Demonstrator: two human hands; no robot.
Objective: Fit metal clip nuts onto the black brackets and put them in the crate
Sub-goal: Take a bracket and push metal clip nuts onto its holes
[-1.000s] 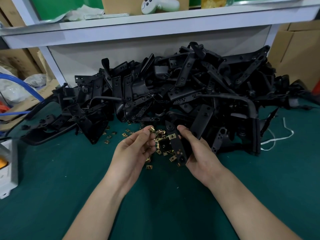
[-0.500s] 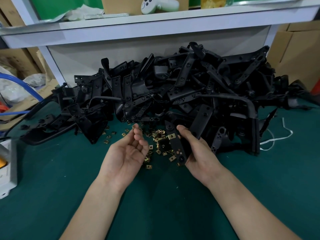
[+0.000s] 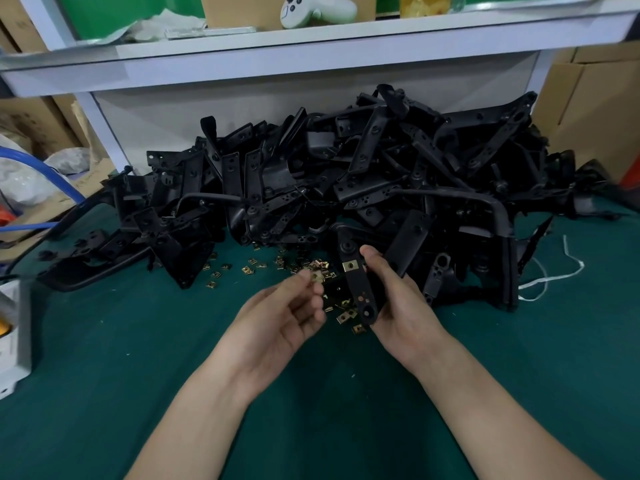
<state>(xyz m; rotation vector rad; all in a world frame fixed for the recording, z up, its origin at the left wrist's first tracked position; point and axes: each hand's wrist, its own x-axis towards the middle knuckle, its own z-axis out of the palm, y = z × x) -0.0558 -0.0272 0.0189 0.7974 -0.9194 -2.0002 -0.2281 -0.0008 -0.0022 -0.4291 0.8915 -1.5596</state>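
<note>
Left hand [image 3: 287, 313] has gone from lying open to pinching a nut [image 3: 316, 276] and bringing it up beside the bracket [image 3: 358, 292]
Thumb and fingertips pinch the nut, blurred, just left of the bracket and not yet touching it. The right hand [image 3: 401, 306] grips the bracket upright above the mat [image 3: 104, 375], thumb at its upper edge, fingers curled behind; a fitted nut [image 3: 350, 265] already sits near the top. Loose nuts [image 3: 252, 262] lie scattered between the hands and the pile [image 3: 346, 181]; the crate is out of view. The nut looks tiny, light and springy, likely slick and easy to drop, so it is best pinched by its flat faces with the open mouth leading. The bracket looks stiff and light enough for one hand, held low on the shank, clear of the holes
</note>
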